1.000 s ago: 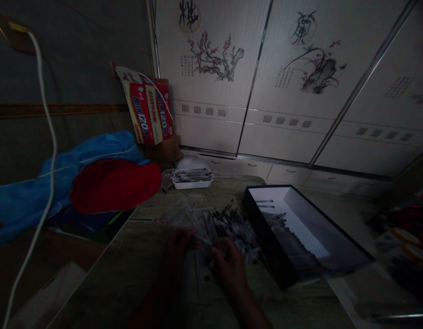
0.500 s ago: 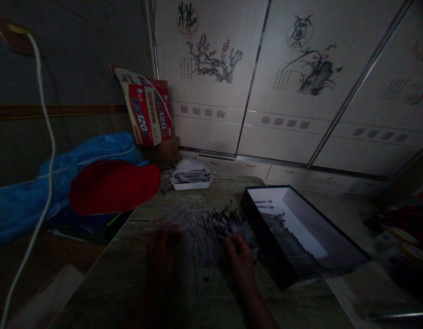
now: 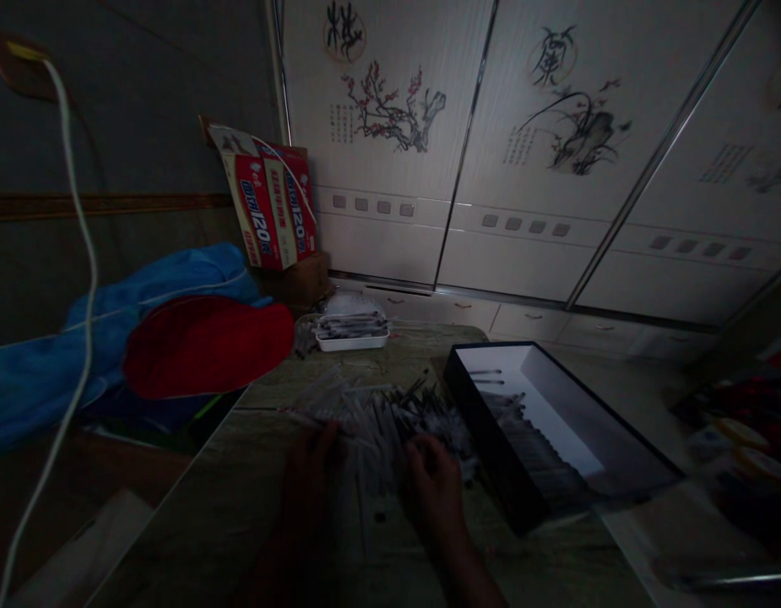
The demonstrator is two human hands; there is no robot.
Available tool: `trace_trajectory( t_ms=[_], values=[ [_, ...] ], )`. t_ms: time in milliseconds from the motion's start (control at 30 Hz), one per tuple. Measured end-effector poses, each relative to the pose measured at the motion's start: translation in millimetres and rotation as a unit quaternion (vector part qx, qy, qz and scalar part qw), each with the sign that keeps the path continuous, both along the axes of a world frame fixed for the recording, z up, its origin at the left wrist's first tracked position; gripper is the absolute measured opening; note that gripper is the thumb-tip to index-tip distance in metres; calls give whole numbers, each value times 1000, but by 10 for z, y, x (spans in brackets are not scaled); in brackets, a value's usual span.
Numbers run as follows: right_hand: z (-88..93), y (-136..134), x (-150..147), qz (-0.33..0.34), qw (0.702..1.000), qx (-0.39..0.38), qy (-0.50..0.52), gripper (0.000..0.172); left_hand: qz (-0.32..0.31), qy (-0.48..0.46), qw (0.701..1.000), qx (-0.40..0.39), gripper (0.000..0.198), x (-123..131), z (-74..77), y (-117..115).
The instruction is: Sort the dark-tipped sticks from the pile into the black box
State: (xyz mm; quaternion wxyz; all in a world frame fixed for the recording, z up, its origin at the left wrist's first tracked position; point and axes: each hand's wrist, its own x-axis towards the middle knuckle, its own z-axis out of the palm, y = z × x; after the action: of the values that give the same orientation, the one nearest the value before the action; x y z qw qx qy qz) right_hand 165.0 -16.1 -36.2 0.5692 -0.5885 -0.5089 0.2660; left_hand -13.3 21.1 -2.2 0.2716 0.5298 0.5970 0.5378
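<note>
In dim light, a loose pile of thin, clear tube-like pieces [image 3: 374, 422] lies on the table, with dark thin pieces [image 3: 421, 405] at its right side. My left hand [image 3: 309, 473] is closed at the pile's left edge, pinching a thin pen-like rod [image 3: 311, 418] that points up and left. Just right of it, my right hand [image 3: 436, 485] is curled at the pile's near side, thumb and fingertips together. Whatever its fingertips hold is too dark to make out. A black box with a white inside [image 3: 555, 422] stands to the right, holding a row of dark, thin pen-like sticks [image 3: 535, 452].
A white tray [image 3: 353, 344] full of similar thin sticks stands at the table's back, beside a clear plastic bag [image 3: 306, 336]. Red cloth [image 3: 206, 346] and blue cloth [image 3: 168, 279] lie left. A white cable [image 3: 86, 338] hangs there. A red carton [image 3: 273, 207] stands behind.
My left hand has shifted right, towards the pile, and the rod in it shows more clearly. My right hand has moved slightly left, closer to the left one.
</note>
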Motion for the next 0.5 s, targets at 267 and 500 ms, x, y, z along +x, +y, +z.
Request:
trace_trajectory(
  t_ms=[267, 500],
  values=[
    [-111, 133, 250, -101, 991, -11, 89, 44, -54, -60, 991, -108, 38, 55, -16, 4],
    [-66, 138, 274, -111, 978, 8, 174, 33, -121, -11, 986, -114, 27, 259, 53, 147]
  ],
)
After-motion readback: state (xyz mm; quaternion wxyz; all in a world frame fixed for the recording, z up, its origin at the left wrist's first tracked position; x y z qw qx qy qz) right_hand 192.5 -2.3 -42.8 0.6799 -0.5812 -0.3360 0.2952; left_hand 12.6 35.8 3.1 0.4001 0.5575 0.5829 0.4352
